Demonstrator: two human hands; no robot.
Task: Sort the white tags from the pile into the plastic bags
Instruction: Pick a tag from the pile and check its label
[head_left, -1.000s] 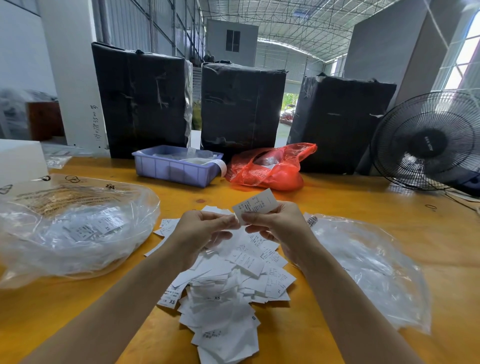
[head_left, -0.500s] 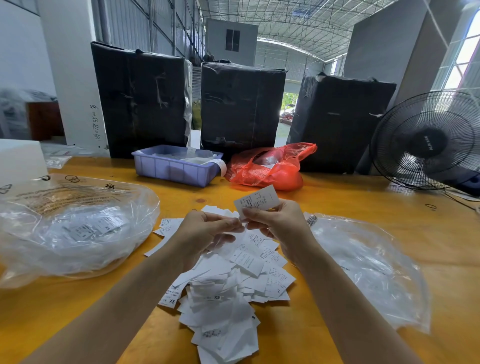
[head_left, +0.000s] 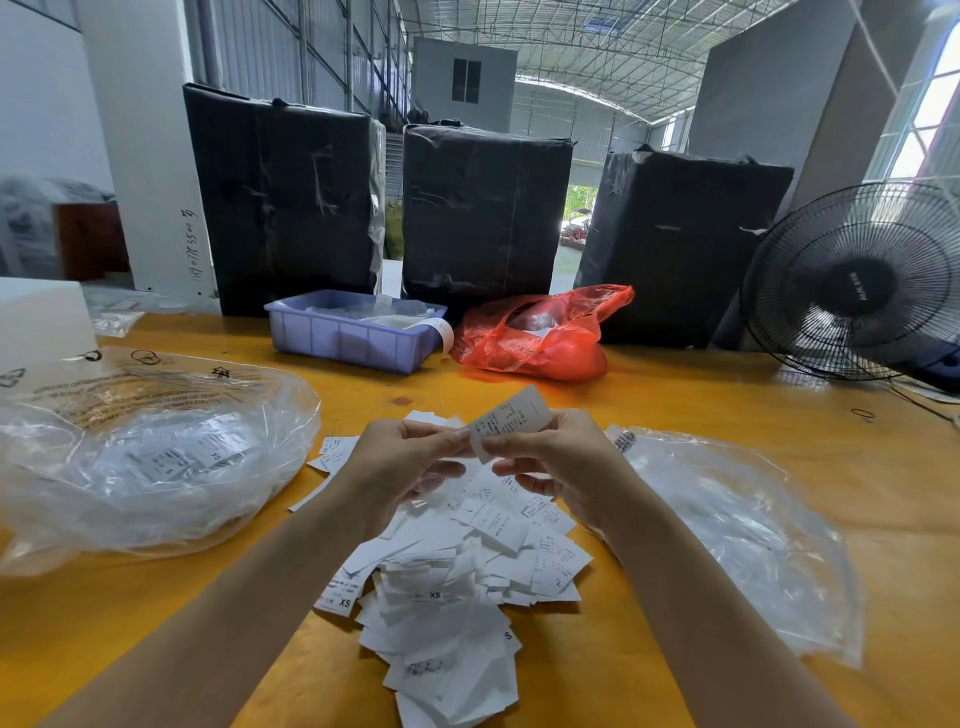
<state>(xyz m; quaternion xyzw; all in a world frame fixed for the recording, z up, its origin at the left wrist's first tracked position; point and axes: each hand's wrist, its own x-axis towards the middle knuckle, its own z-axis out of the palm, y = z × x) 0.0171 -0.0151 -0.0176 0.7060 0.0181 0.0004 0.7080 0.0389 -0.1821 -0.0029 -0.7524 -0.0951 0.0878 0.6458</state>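
Note:
A pile of white tags (head_left: 457, 582) with printed size letters lies on the yellow table (head_left: 727, 410) in front of me. Above the pile, my left hand (head_left: 400, 467) and my right hand (head_left: 556, 462) both pinch one white tag (head_left: 511, 418), held up and tilted, printed side toward me. A clear plastic bag (head_left: 140, 467) with several tags inside sits to the left. Another clear plastic bag (head_left: 737, 530), flatter, lies to the right, with a few tags at its near corner.
A purple tray (head_left: 353, 332) and a red plastic bag (head_left: 540, 338) sit at the back of the table. Three black wrapped boxes (head_left: 483, 208) stand behind them. A black fan (head_left: 857, 286) stands at the back right. A white box (head_left: 41, 317) is far left.
The held tag has risen slightly and tilted, with both hands still pinching it. The pile and bags have not moved.

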